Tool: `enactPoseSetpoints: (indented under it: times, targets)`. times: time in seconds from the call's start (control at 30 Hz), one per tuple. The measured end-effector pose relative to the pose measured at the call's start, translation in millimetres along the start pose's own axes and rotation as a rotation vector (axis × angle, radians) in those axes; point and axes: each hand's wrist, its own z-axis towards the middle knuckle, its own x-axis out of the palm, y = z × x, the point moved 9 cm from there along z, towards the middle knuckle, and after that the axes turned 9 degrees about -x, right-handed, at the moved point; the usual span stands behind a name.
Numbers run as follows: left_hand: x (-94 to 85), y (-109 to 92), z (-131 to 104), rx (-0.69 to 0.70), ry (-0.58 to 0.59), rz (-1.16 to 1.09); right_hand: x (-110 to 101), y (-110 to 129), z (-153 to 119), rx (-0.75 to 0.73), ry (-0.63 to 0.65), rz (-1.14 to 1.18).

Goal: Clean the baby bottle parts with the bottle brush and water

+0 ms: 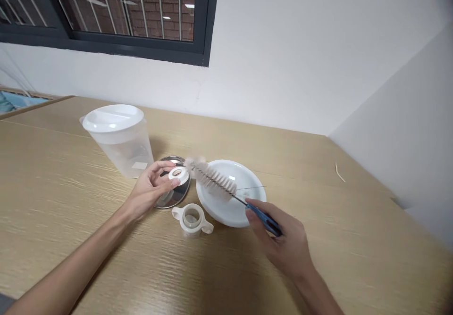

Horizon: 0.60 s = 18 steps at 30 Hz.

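My left hand grips a small white ring between thumb and fingers, above a round metal lid. In my right hand is the blue handle of a bottle brush. The brush's pale bristles slant over a white bowl, and its tip is close to the ring. Whether tip and ring touch cannot be made out. Just below them a small cup with two handles stands upright on the table, its top uncovered.
A clear plastic pitcher with a white lid stands behind my left hand. A thin pale strip lies on the wooden table at the right. Beyond are a white wall and a barred window.
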Motion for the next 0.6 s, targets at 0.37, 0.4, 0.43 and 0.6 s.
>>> enactPoseSetpoints:
  times: [0.37, 0.4, 0.43, 0.6]
  targets:
    - [-0.5, -3.8, 2.6, 0.005, -0.066, 0.032, -7.8, -1.8, -3.1, 0.1, -0.078, -0.011]
    - [0.0, -4.1, 2.2, 0.004, -0.067, 0.042, -7.8, -1.7, -2.9, 0.097, -0.079, -0.011]
    - [0.4, -4.4, 1.6, 0.004, -0.066, 0.049, -8.2, -2.5, -2.8, 0.106, -0.085, -0.012]
    - [1.6, -3.7, -2.1, -0.008, -0.042, -0.016, -15.6, -7.5, -4.1, 0.208, -0.152, -0.026]
